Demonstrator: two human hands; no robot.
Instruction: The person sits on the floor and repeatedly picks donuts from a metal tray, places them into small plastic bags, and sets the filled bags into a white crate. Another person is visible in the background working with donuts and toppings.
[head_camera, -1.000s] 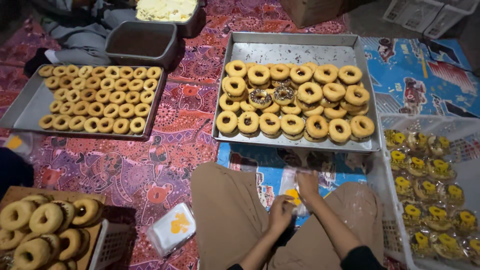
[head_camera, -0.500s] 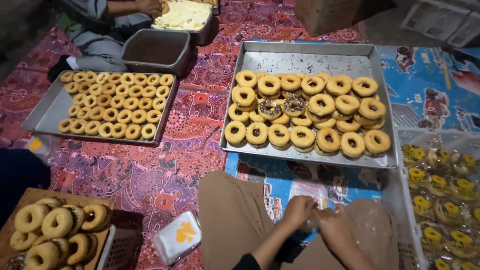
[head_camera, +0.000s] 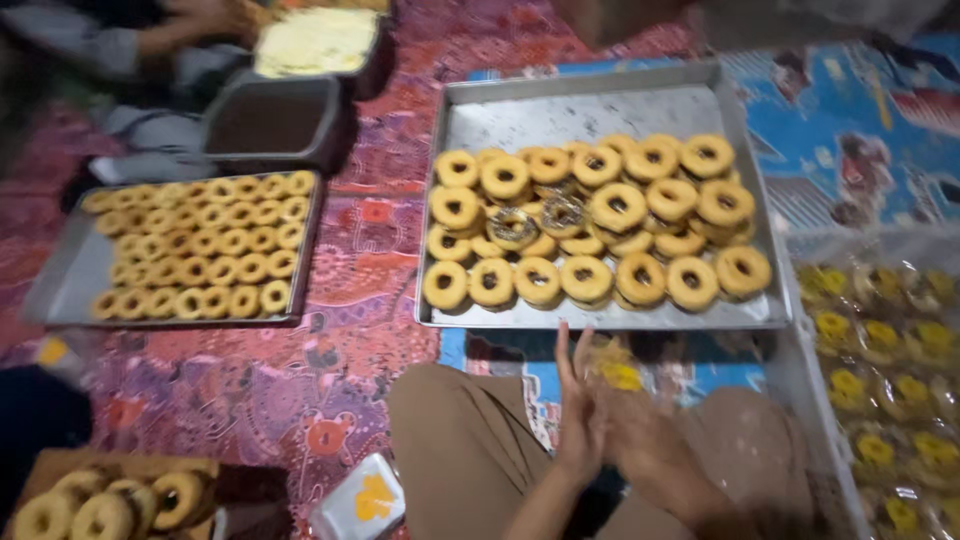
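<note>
Head view showed the left hand (head_camera: 580, 410) and blurry right hand (head_camera: 650, 440) open around a bagged donut (head_camera: 612, 368) — it might slip and get squashed.

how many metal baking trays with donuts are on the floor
2. One large tray lies straight ahead of the knees, its donuts piled at the near end. A smaller tray lies to the left, with small donuts in rows.

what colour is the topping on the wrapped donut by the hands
Yellow, on the wrapped donut just above the hands; head view, though blurred.
</note>
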